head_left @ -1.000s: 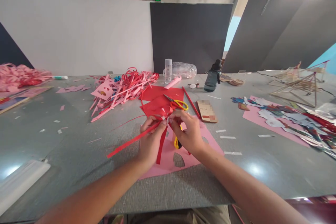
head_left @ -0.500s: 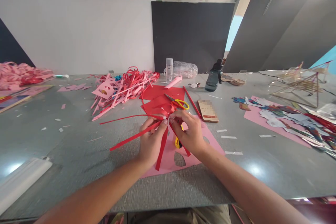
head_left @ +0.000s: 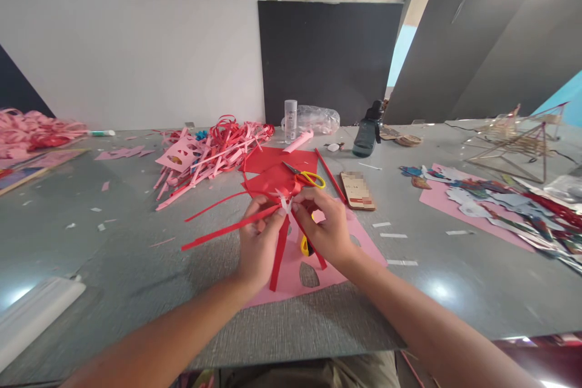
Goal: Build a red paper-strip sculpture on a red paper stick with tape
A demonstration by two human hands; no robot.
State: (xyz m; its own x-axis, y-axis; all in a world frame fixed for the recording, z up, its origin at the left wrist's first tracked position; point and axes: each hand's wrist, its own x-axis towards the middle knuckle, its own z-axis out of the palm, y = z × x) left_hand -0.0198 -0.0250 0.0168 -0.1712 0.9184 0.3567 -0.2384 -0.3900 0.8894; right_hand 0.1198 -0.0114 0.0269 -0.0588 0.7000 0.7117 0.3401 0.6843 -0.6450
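My left hand and my right hand meet above a pink sheet with cut-out holes. Both pinch a bundle of red paper strips where the strips cross, near a small white bit. Strips fan out to the left and hang down between my hands. Yellow-handled scissors lie just beyond on red paper sheets. Another yellow handle shows under my right hand.
A heap of red and pink strips lies behind left. A phone, a dark bottle, a clear vial and a plastic bag stand further back. Colourful cut-outs on pink paper and a stick frame sit right.
The bundle has been lifted and turned slightly in my fingers; the long strips now spread further left. The hands stay in the same spot.
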